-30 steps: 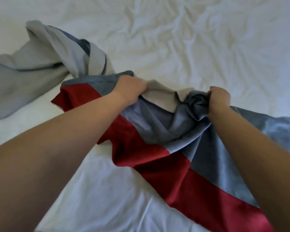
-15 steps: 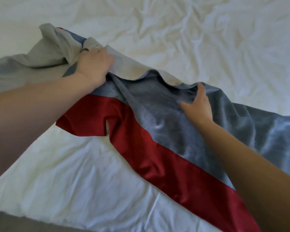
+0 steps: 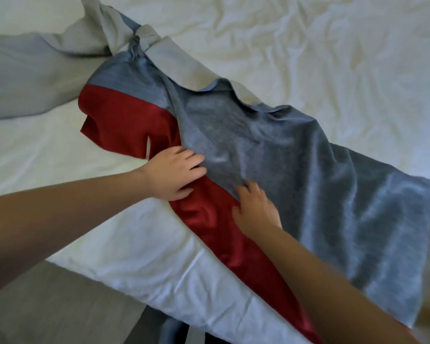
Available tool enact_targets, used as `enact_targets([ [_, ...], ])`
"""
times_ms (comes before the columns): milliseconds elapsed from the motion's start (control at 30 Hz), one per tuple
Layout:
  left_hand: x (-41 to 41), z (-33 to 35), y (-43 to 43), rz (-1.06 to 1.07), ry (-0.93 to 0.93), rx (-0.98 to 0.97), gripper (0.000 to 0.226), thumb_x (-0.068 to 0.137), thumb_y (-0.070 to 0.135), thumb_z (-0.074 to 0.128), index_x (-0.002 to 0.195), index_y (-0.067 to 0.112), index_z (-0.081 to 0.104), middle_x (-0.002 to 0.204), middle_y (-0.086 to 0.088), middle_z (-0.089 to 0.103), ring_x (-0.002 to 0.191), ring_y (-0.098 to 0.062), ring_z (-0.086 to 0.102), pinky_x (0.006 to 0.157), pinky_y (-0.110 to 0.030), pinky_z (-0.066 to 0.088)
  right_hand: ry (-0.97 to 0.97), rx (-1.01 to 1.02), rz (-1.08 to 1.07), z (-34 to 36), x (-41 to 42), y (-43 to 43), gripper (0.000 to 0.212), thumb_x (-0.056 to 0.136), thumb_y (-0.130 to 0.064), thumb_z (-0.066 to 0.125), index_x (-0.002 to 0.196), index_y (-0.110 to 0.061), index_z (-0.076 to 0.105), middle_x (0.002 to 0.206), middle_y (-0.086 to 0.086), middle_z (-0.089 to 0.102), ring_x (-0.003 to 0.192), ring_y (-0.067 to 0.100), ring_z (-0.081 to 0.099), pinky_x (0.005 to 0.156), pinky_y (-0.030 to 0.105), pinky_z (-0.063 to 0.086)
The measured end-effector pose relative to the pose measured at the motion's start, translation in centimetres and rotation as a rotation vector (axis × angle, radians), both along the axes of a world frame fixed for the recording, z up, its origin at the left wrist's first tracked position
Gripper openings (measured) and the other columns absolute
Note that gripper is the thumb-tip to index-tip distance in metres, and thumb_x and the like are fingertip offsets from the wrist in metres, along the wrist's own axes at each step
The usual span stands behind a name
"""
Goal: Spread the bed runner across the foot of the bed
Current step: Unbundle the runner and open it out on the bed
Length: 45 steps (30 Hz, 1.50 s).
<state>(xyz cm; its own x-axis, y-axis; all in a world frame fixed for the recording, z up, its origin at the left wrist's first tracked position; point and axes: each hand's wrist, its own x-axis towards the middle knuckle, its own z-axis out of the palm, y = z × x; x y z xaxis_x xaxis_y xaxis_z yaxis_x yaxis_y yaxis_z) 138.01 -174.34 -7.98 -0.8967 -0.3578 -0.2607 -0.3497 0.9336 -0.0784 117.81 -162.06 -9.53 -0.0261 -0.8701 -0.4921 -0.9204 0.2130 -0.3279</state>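
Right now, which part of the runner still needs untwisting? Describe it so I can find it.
On the white bed sheet, follow the bed runner up-left, away from both hands. The twisted knot sits where blue-grey fabric narrows into pale grey lining, unlike the flatter blue and red bands nearby.

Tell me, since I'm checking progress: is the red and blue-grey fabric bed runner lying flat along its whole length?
No, the red and blue-grey fabric bed runner remains twisted and bunched at its far left end, on the white bed sheet.

This is a bedroom, at the foot of a made bed: a rumpled white sheet (image 3: 296,45) covers the mattress to its edge, a red-and-grey bed runner (image 3: 271,145) lies across it with part still bunched, and grey floor (image 3: 60,306) shows just below the bed's edge.
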Motion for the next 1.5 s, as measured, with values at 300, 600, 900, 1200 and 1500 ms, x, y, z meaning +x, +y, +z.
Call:
enact_targets([
  [300,6.4,-0.5,4.5,0.112,-0.123,-0.115,0.017,0.079,0.018,0.049,0.090,0.013,0.060,0.081,-0.006,0.057,0.072,-0.027,0.057,0.066,-0.036,0.047,-0.059,-0.239,0.245,-0.2,3.9,4.8,0.032,0.075,-0.032,0.064,0.102,-0.015,0.056,0.097,0.004,0.055,0.086,0.025,0.057,0.060,0.036,0.046],
  [600,6.5,-1.8,2.5,-0.012,-0.133,-0.200,0.019,0.074,0.015,0.048,0.070,0.024,0.064,0.062,0.006,0.060,0.060,-0.014,0.061,0.061,-0.023,0.048,0.114,-0.096,0.093,-2.8,11.3,3.6,0.024,0.078,-0.011,0.050,0.102,-0.009,0.053,0.099,0.011,0.063,0.084,0.030,0.063,0.058,0.029,0.032],
  [900,13.4,-1.5,4.9,-0.014,-0.121,-0.062,0.004,0.073,0.021,0.059,0.073,0.023,0.063,0.064,0.005,0.061,0.059,-0.014,0.060,0.057,-0.024,0.045,0.288,-0.045,-0.022,-2.5,16.3,5.2,0.019,0.074,-0.011,0.056,0.094,-0.013,0.056,0.087,0.007,0.063,0.076,0.028,0.062,0.057,0.029,0.034],
  [1200,15.0,-1.0,4.9,-0.112,-0.137,0.010,0.031,0.079,0.003,0.031,0.086,0.016,0.059,0.080,-0.001,0.061,0.075,-0.023,0.059,0.061,-0.031,0.040,0.320,-0.009,-0.111,-2.2,19.6,5.8,0.027,0.074,-0.011,0.051,0.099,-0.019,0.054,0.096,0.001,0.061,0.088,0.023,0.059,0.060,0.027,0.032],
  [1500,15.4,-0.6,3.5,0.013,-0.269,-0.196,0.011,0.055,0.021,0.073,0.055,0.024,0.062,0.051,0.008,0.057,0.048,-0.009,0.057,0.057,-0.018,0.048,0.080,-0.089,-0.146,-2.3,22.6,2.6,0.018,0.075,-0.004,0.050,0.089,-0.015,0.048,0.091,0.006,0.059,0.082,0.027,0.055,0.055,0.030,0.029],
])
